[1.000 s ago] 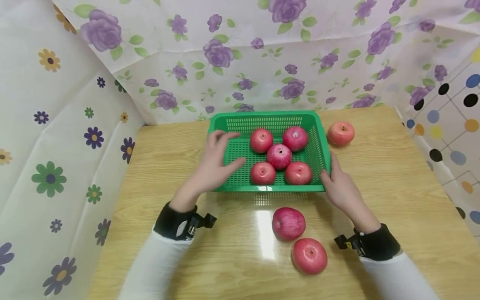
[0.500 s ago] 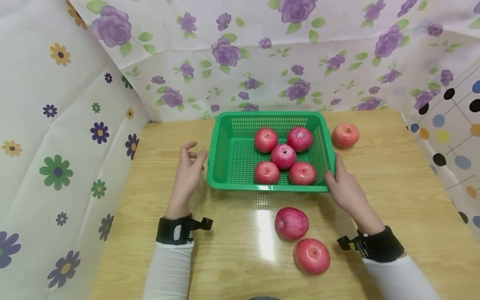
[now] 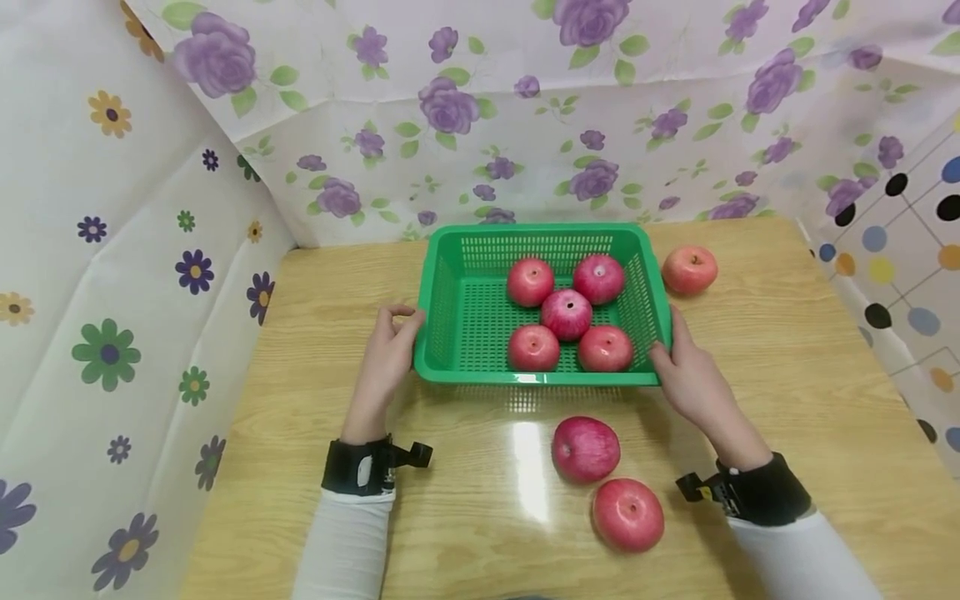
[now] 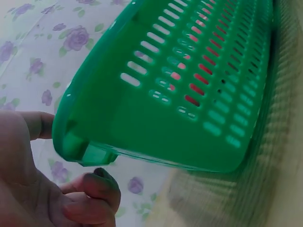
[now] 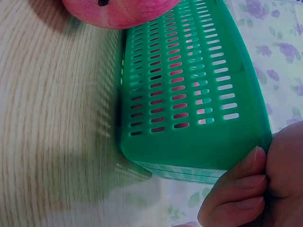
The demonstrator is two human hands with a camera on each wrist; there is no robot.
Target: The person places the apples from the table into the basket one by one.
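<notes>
A green plastic basket (image 3: 465,380) with slotted walls stands on the table in the head view. Inside it lie several red and dark pink apples (image 3: 566,315), toward the right, while the left part of its floor is bare. My left hand (image 3: 384,358) is at the left rim, its thumb against the rim and its other fingers curled below, as the left wrist view shows too. On the opposite side my right hand (image 3: 699,385) grips the right rim near the front corner. Its curled fingers (image 5: 236,196) press the outer wall in the right wrist view.
On the wooden table (image 3: 300,358), a pale red apple (image 3: 690,270) sits outside the basket's back right. A dark pink apple (image 3: 586,449) and a red apple (image 3: 628,514) lie in front. Flowered sheets (image 3: 480,108) hang behind and at the sides.
My left hand has moved from above the basket's left part out to the left, then in against the left rim. The right hand keeps its grip; basket and apples look unmoved.
</notes>
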